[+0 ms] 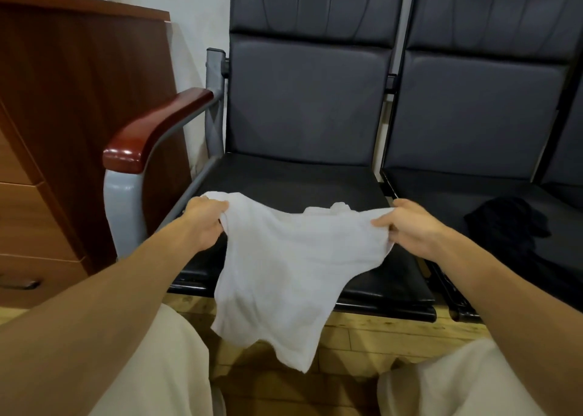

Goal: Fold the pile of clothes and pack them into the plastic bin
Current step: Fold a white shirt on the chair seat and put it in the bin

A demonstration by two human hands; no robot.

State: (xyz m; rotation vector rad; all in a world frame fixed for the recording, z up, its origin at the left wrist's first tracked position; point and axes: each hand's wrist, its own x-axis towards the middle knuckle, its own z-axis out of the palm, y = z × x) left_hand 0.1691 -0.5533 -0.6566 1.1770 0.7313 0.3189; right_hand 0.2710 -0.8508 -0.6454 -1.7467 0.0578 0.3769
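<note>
Dark padded chairs line the wall. Above the left seat (284,175), the left hand (205,223) pinches one shoulder of a white shirt (284,273), the right hand (410,226) the other, hem dangling off its front. Best spread flat there before folding, I'd say. Black clothes (508,220) lie right of the seat.
</note>
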